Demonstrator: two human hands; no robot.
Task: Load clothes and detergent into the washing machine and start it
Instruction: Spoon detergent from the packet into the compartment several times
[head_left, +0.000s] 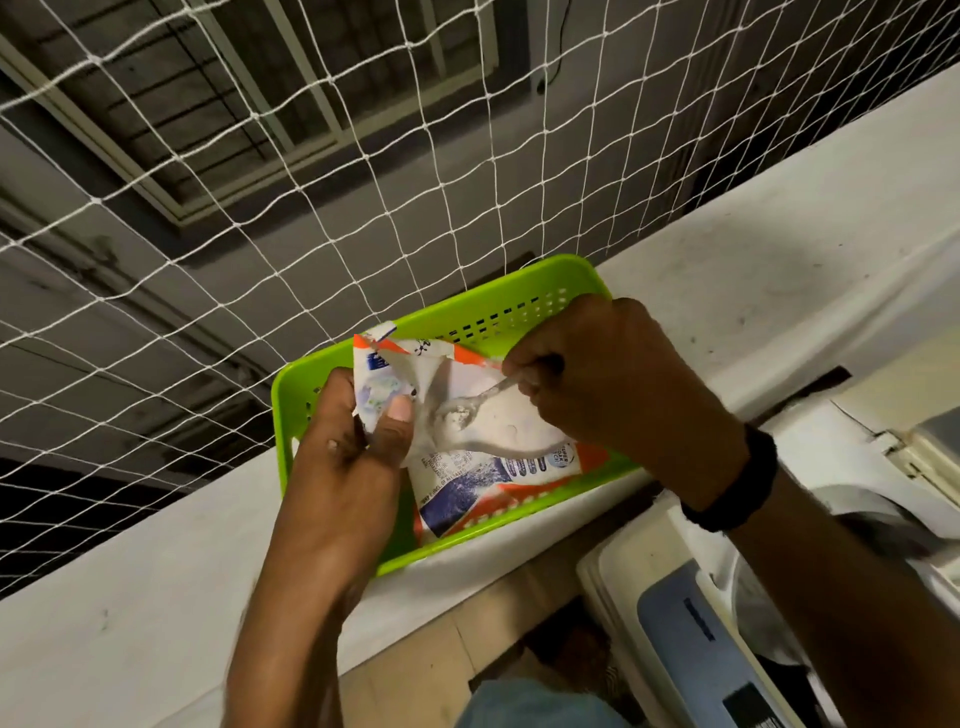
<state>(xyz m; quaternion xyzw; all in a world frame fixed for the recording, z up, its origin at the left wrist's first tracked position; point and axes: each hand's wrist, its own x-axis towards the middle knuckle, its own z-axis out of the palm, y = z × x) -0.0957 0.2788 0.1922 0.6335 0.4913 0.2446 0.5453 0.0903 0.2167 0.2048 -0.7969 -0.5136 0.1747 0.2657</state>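
Note:
An open detergent packet (470, 467), white with orange and blue print, lies in a green plastic basket (498, 306) on a white ledge. My left hand (353, 447) grips the packet's torn left edge and holds its mouth open. My right hand (618, 379) pinches the handle of a small clear plastic spoon (467, 408) whose bowl sits in the white powder inside the packet. The washing machine (727, 613) stands at the lower right, below my right forearm; its tub is mostly hidden.
A white rope net (260, 218) rises behind the ledge (130, 597), with a building wall and window beyond. A black band circles my right wrist (732, 483). Tiled floor (441, 654) shows below the ledge.

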